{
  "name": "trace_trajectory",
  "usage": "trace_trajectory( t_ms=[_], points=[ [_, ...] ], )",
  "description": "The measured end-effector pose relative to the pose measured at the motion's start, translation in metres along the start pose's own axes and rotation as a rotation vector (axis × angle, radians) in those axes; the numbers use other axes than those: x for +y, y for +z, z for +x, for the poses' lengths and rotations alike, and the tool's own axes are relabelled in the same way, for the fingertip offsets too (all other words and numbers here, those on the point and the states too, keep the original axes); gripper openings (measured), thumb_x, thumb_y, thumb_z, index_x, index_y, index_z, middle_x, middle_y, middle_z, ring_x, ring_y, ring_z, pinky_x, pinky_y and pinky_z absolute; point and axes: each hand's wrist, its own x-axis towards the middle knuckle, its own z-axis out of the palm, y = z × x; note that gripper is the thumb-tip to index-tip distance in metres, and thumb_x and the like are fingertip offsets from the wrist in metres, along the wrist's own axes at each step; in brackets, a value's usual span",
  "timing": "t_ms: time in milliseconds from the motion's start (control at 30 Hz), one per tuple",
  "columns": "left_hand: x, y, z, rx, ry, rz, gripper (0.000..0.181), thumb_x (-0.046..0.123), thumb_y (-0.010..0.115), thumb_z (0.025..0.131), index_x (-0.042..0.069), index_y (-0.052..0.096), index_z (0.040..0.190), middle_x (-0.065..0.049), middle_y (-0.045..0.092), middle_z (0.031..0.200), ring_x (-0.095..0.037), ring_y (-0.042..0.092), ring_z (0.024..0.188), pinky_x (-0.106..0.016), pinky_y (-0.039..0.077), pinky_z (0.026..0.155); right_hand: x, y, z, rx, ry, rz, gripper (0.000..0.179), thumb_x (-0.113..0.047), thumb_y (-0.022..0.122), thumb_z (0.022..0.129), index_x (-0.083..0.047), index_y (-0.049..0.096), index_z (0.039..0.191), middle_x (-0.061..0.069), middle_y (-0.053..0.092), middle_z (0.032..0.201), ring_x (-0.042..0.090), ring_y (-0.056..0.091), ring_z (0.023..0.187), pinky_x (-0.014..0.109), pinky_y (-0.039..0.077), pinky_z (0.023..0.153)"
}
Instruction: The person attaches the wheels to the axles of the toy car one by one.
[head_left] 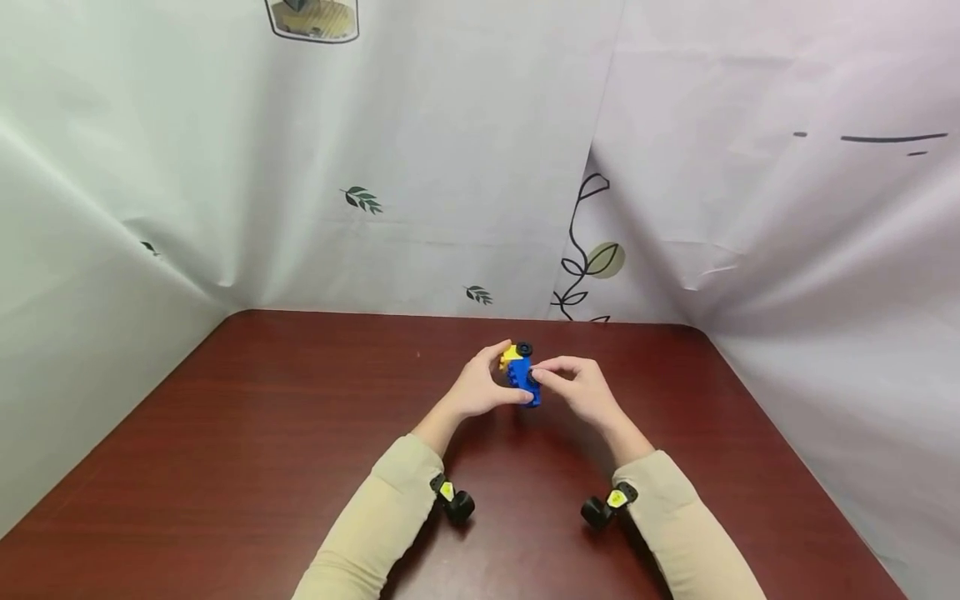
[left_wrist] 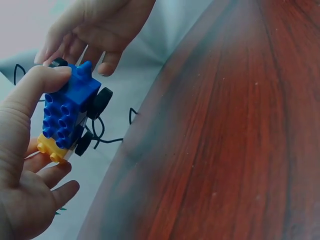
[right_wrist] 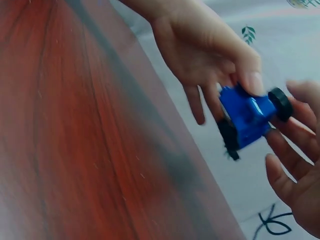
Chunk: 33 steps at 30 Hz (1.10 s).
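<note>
A small toy car of blue and yellow building bricks with black wheels is held up above the table. My left hand grips it, thumb on the blue end and fingers toward the yellow end. In the left wrist view, the studs of the blue brick and yellow brick face the camera, with black wheels along one side. My right hand reaches in from the other side, thumb and fingers around a black wheel at the blue end. Its exact fingertip contact is partly hidden.
Beneath both arms spreads a dark red-brown wooden table. White printed cloth hangs behind it and along both sides. Each wrist wears a strapped black camera.
</note>
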Motion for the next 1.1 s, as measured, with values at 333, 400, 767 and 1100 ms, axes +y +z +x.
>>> trace_trajectory(
  t_ms=[333, 400, 767, 1100],
  points=[
    [0.006, 0.004, -0.001, 0.064, 0.058, -0.026, 0.095, 0.035, 0.082, 0.07, 0.014, 0.031, 0.147, -0.007, 0.037, 0.148, -0.028, 0.043, 0.132, -0.044, 0.043, 0.104, -0.005, 0.007, 0.0, -0.023, 0.403, 0.158, 0.057, -0.043, 0.055, 0.093, -0.006, 0.041, 0.134, 0.019, 0.055, 0.121, 0.023, 0.065, 0.09, 0.041, 0.057, 0.082],
    [0.006, 0.004, 0.0, 0.06, 0.058, -0.024, 0.095, 0.034, 0.082, 0.07, 0.015, 0.031, 0.148, -0.007, 0.036, 0.148, -0.028, 0.042, 0.133, -0.043, 0.043, 0.104, -0.005, 0.006, 0.0, -0.07, 0.454, 0.162, 0.062, -0.05, 0.051, 0.093, -0.006, 0.04, 0.135, 0.022, 0.058, 0.118, 0.026, 0.067, 0.091, 0.04, 0.058, 0.078],
    [0.0, 0.005, 0.003, 0.059, 0.045, -0.004, 0.096, 0.036, 0.082, 0.07, 0.012, 0.031, 0.147, -0.009, 0.039, 0.146, -0.028, 0.045, 0.129, -0.043, 0.043, 0.104, -0.004, 0.01, 0.001, -0.128, 0.466, 0.251, 0.057, -0.048, 0.052, 0.093, -0.004, 0.042, 0.129, 0.017, 0.065, 0.097, 0.025, 0.071, 0.077, 0.039, 0.059, 0.071],
    [-0.003, 0.006, 0.003, 0.07, 0.034, 0.029, 0.097, 0.037, 0.082, 0.068, 0.011, 0.032, 0.147, -0.01, 0.039, 0.145, -0.028, 0.046, 0.128, -0.044, 0.044, 0.103, 0.001, 0.012, 0.002, -0.128, 0.461, 0.284, 0.047, -0.038, 0.05, 0.096, -0.003, 0.038, 0.125, 0.013, 0.064, 0.092, 0.023, 0.07, 0.075, 0.04, 0.058, 0.074]
  ],
)
